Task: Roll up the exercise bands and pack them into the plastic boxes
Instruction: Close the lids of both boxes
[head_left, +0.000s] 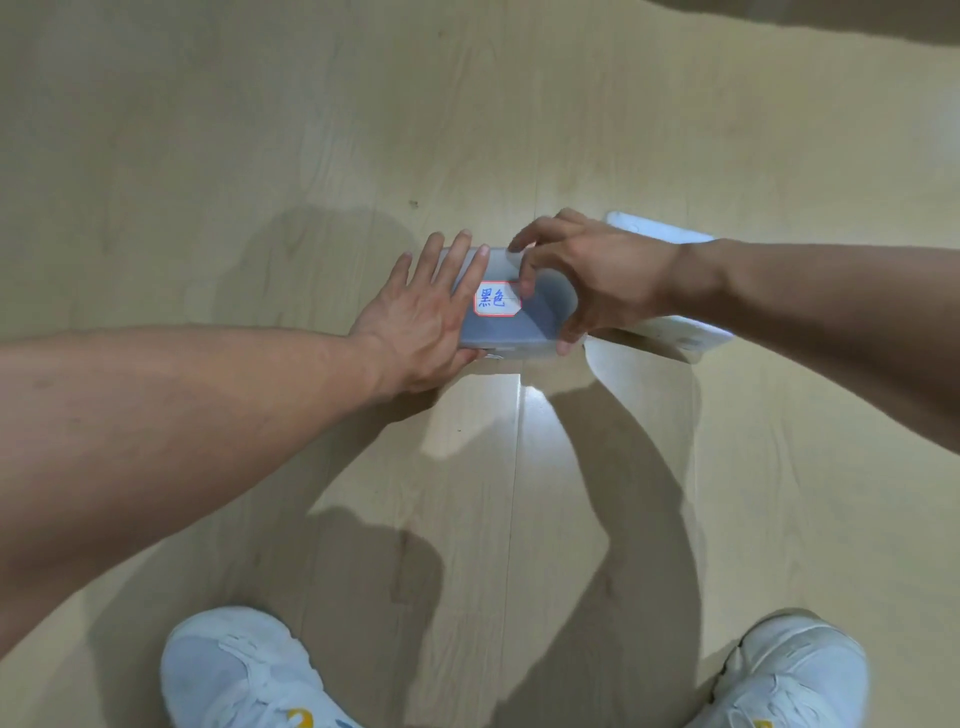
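A translucent plastic box (524, 332) with its lid on lies on the wooden floor, a white label with blue handwriting on top. Something dark shows faintly through the plastic. My left hand (421, 317) lies flat on the box's left part, fingers straight and spread, thumb under the near edge. My right hand (587, 280) arches over the right end, fingertips on the far edge and thumb curled round the near right corner. A second white plastic box (670, 236) lies behind my right wrist, mostly hidden.
Pale wooden floor planks (260, 130) spread all around. My two white shoes (244, 670) stand at the bottom edge of the view, with my arms' shadows between them and the box.
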